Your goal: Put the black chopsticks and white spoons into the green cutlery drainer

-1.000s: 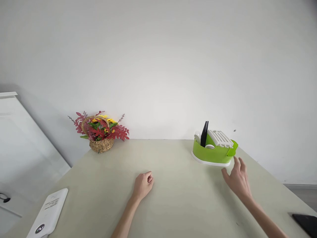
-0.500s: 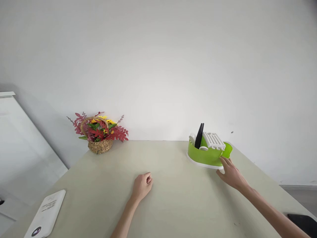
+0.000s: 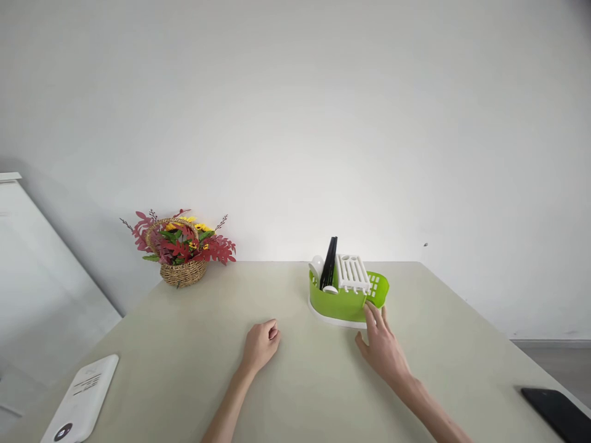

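Right of the middle of the table stands a green kitchen caddy [image 3: 339, 304] on a white base, upright. It holds black chopsticks [image 3: 329, 264], a white spoon [image 3: 316, 266] and a white slotted rack [image 3: 353, 272]. My right hand [image 3: 383, 351] is at its front right corner, the fingertips touching the green wall. The thumb is spread apart from the fingers, just in front of the base. My left hand [image 3: 261, 344] rests on the table as a loose fist, with nothing visible in it, away from the caddy.
A wicker basket [image 3: 183, 274] of artificial flowers stands at the back left by the wall. A white device [image 3: 83, 397] with a small round display lies at the front left, and a black phone [image 3: 556, 411] at the front right. The table [image 3: 295, 394] is pale.
The caddy has shifted left and slightly nearer, turning a little, together with my right hand. Its thumb now sits apart from the base. My left hand has stayed put.
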Available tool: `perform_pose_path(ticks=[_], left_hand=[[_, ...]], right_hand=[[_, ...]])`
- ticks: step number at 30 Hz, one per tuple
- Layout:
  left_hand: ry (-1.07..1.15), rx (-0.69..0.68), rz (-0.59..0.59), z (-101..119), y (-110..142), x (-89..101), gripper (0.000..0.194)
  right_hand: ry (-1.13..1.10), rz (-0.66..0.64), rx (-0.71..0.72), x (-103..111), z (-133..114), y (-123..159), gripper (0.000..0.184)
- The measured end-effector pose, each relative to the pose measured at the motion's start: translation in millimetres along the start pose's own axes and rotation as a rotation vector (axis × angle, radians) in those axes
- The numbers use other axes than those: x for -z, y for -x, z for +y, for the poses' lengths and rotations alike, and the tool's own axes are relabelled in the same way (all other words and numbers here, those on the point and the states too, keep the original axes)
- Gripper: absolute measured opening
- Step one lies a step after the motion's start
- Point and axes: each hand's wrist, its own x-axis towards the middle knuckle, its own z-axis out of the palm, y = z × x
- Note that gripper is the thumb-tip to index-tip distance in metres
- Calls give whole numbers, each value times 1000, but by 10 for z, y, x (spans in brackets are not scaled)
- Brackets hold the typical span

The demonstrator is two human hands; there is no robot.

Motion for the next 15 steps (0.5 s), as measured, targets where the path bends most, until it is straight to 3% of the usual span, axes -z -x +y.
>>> perform_pose_path(ticks=[8, 12, 15], left_hand=[[197, 49, 77, 68, -44, 5, 29], [309, 131, 279, 169, -125, 141, 33], [367, 155, 445, 373, -274, 328, 29]], right_hand=[[-93, -29, 76, 27, -377, 129, 89], [-150, -55, 97, 148, -445, 250, 92], [-220, -83, 114, 314, -420, 334, 87]])
